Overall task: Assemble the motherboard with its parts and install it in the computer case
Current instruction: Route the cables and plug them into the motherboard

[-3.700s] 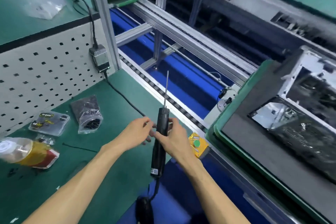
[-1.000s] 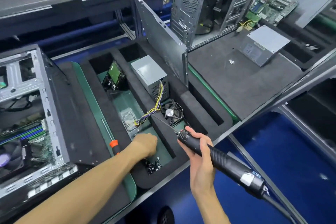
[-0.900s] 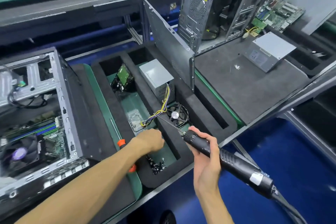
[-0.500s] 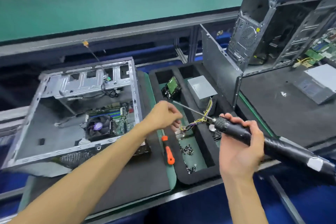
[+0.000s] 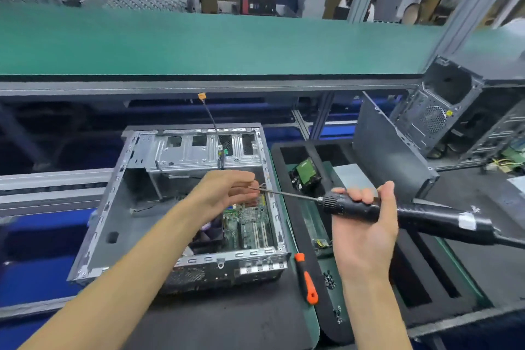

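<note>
The computer case point(image 5: 181, 207) is lying on its side with the open face turned up, resting on a dark foam pad point(image 5: 241, 318) on the counter, and it is taken here as the landmark. The motherboard point(image 5: 250, 224) is sitting inside it, against the case's right and near walls, with a fan beside the board on its left partly covered by the left forearm. The left part of the case floor is showing bare, and the metal rims are standing up all round the opening.

Right of the case, a black foam tray point(image 5: 420, 278) with long slots is being used for loose parts; a hard drive point(image 5: 305, 175) is propped in its far end and small dark screws point(image 5: 329, 283) are scattered near its front. Between case and tray, an orange-handled screwdriver point(image 5: 306, 281) is lying on the pad, just off the case's near right corner.

The electric screwdriver point(image 5: 403, 214) is being gripped by the right hand point(image 5: 366, 230), fingers curled round its barrel, right of the case above the tray, with its thin bit pointing left over the case's right rim. The left hand point(image 5: 224, 193) is being held above the case interior, over the board's far end, fingertips drawn together at the bit's tip; whether a screw is being pinched there cannot be told.
</note>
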`<state>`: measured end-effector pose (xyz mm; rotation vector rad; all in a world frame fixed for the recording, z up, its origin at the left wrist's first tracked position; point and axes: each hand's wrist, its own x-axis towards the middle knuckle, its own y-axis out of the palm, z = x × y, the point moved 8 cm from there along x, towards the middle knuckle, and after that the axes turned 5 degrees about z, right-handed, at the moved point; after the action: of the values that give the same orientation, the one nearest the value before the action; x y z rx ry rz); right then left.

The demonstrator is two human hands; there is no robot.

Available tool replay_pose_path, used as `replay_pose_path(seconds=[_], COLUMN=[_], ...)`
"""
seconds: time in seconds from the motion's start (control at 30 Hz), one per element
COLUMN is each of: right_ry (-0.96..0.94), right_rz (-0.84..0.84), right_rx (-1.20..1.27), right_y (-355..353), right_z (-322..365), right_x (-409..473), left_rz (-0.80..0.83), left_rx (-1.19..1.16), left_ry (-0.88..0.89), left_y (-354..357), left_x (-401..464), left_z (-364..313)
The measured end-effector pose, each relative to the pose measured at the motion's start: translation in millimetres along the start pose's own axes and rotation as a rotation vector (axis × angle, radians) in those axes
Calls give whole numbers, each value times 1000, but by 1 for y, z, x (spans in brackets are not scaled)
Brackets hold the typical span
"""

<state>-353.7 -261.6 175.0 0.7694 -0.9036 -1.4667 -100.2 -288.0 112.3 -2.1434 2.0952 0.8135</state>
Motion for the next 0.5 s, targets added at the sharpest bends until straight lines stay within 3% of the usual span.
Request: replay_pose_path(seconds=[0.33, 0.43, 0.5], right_ry=[14, 14, 0], right_rz=[120, 166, 193], right_rx=[-130, -198, -265], right_y=[46, 60, 69], right_z=[-60, -71, -75], right_x=[17, 31, 41], left_rz=[-43, -50, -23], left_rx=[-33, 160, 471], left_ry=[-119, -136, -189], left_y=[-65, -83, -95], left_x=[21, 19, 15], left_z=[15, 10, 6])
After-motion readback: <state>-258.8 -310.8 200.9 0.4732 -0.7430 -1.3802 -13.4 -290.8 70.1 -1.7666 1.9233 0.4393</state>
